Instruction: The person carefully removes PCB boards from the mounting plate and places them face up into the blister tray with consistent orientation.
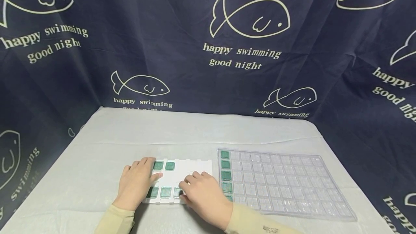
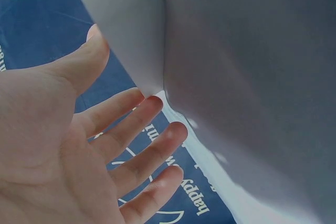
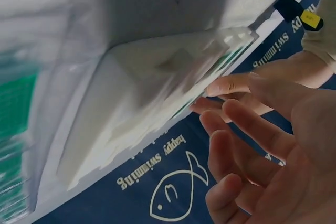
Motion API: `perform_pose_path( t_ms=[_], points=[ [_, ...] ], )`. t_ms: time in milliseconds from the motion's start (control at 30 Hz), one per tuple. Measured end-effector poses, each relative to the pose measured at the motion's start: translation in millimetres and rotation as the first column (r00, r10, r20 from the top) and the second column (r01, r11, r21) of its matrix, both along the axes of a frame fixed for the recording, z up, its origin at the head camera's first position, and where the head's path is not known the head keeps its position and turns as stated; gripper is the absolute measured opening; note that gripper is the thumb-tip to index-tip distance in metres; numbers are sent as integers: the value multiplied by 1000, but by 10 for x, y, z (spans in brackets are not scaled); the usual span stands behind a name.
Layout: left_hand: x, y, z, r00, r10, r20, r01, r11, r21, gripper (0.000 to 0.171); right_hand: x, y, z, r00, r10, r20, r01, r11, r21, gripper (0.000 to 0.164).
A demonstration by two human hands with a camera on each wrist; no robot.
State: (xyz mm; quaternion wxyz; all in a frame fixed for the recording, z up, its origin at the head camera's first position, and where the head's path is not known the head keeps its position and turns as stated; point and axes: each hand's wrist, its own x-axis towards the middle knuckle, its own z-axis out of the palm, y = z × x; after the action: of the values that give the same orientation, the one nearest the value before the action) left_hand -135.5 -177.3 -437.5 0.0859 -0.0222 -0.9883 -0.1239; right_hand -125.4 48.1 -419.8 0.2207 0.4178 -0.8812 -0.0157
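A white tray [image 1: 191, 167] with notched edges holds small green circuit boards, two along its far row and three along its near row. My left hand [image 1: 135, 180] rests at the tray's left edge, its thumb over the top face. In the left wrist view the fingers [image 2: 152, 145] are spread and nearly straight by the white tray [image 2: 126, 35]. With thumb and index finger, my right hand [image 1: 204, 196] grips the rightmost near-row circuit board [image 1: 177, 193], partly hidden by the fingertips. The right wrist view shows its other fingers curled, without the board visible.
To the right lies a clear plastic compartment tray [image 1: 286, 183], with several green boards [image 1: 225, 164] in its leftmost column. Its left edge is close to the white tray. Both stand on a white-covered table [image 1: 182, 129], and a dark blue printed curtain [image 1: 188, 39] hangs around it.
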Motion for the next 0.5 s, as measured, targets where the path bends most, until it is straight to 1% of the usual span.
perform_pose_path(
  t_ms=[300,500],
  points=[
    [1,-5,-6,1000,0,-8,0,1000,9,58,9,-125,-85,1000,-2,16,1,998,57,23],
    [-4,-6,-24,1000,-1,-29,1,1000,4,57,15,-165,-121,1000,-18,20,16,998,64,24]
  ],
)
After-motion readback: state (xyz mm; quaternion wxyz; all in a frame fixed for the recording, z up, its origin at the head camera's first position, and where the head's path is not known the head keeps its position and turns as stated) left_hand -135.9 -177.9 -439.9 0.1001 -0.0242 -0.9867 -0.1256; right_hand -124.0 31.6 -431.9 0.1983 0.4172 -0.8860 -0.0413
